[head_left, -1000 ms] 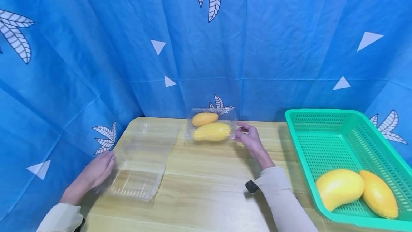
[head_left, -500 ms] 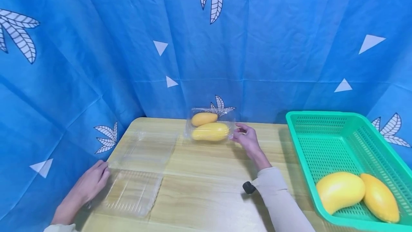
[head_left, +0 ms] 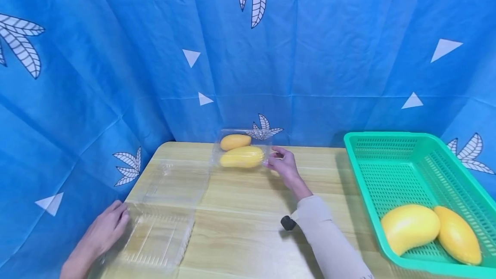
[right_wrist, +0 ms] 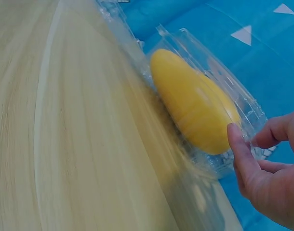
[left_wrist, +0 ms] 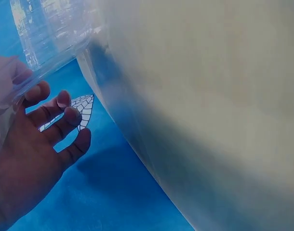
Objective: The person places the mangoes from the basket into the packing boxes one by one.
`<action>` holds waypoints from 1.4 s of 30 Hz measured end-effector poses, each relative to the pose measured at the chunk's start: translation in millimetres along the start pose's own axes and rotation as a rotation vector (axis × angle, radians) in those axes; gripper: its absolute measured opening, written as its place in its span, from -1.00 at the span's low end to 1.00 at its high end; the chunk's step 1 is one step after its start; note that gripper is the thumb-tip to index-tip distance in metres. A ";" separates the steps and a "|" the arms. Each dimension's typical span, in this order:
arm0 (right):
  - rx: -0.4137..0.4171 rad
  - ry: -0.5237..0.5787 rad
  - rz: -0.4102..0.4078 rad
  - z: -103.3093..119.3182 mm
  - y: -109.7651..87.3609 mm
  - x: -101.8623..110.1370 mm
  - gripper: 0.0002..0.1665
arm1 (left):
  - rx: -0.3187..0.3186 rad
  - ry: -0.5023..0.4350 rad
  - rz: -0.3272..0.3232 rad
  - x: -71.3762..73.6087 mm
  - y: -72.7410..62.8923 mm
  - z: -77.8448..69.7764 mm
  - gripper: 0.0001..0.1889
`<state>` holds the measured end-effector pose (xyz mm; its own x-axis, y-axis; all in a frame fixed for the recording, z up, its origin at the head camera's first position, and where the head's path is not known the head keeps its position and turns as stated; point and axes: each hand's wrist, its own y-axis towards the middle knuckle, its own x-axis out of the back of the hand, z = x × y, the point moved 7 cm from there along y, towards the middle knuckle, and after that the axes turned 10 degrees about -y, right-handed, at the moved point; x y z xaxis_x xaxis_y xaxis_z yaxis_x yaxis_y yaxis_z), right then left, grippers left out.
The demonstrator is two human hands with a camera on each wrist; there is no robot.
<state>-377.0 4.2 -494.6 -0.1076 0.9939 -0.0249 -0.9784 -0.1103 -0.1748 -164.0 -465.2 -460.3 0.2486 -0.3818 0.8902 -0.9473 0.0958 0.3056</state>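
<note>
Near the table's left edge, my left hand pinches the side of an empty clear plastic clamshell box, which lies opened flat with its lid half at the back. In the left wrist view that hand has the film-thin edge between thumb and forefinger, its other fingers loosely curled. At the back of the table stands a second clear clamshell holding two mangoes, a yellow one in front and a more orange one behind. My right hand grips this box's right end with thumb and fingertips.
On the right stands a green plastic basket with two more mangoes, a yellow one and an orange one, at its near end. A blue patterned curtain hangs right behind the wooden table.
The empty clamshell has come nearer to me with my left hand, its lid half now lying lower. My right hand has shifted the mango-filled box a little to the left.
</note>
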 end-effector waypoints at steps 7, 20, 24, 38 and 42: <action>-0.013 0.009 0.009 0.0 4.8 -22.7 -0.24 | 0.025 0.010 0.008 1.0 -6.6 0.5 -0.73; -0.050 0.033 0.055 0.3 10.9 -70.8 -0.23 | 0.039 0.009 0.009 2.7 -17.3 2.8 -0.74; -0.058 0.044 0.067 2.5 13.1 -90.6 -0.23 | 0.044 0.020 0.007 4.3 -18.7 3.9 -0.77; -0.067 -0.008 0.113 4.8 23.4 -140.0 -0.24 | 0.131 -0.017 0.116 -1.5 -21.9 6.5 -0.79; -0.075 -0.004 0.131 5.0 25.8 -146.8 -0.22 | 0.124 -0.014 0.130 -3.5 -17.6 2.3 -0.77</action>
<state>-387.3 -144.6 -490.5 -0.2344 0.9709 -0.0480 -0.9400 -0.2390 -0.2436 -148.7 -467.7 -469.6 0.1202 -0.3862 0.9145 -0.9892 0.0315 0.1433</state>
